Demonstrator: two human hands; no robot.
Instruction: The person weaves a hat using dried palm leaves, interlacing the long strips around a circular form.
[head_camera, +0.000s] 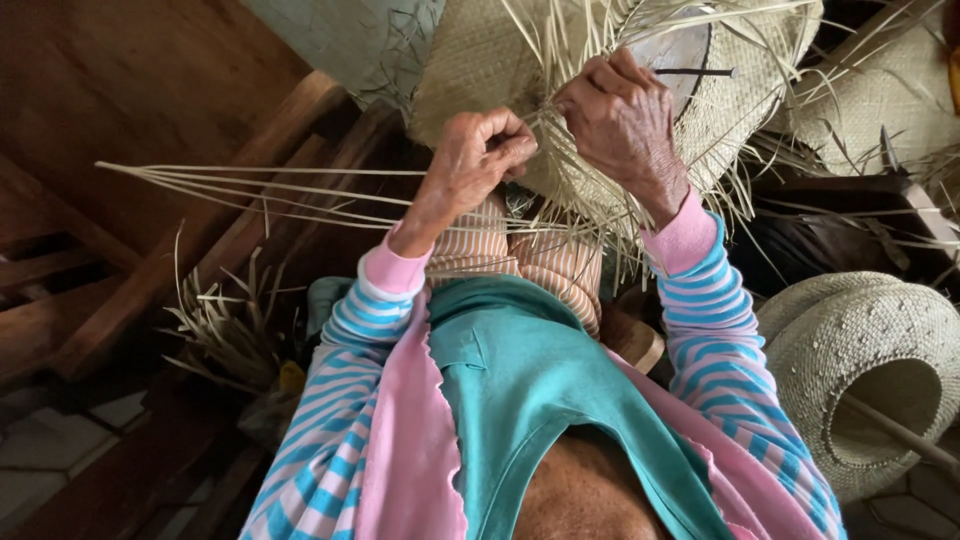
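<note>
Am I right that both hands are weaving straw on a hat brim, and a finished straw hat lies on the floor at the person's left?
Not quite. The head view shows the left hand and right hand working loose strands on the unfinished hat, but the finished straw hat lies at the person's right, not the left.

Dark wooden floorboards (120, 90) up top left, warm brown in soft light. Slanted wooden bench rails (200, 230) crossing below. Pale floor tiles (50, 440) at lower left. Finished woven hat (865, 370) lying at right, another (900, 100) stacked behind.
</note>
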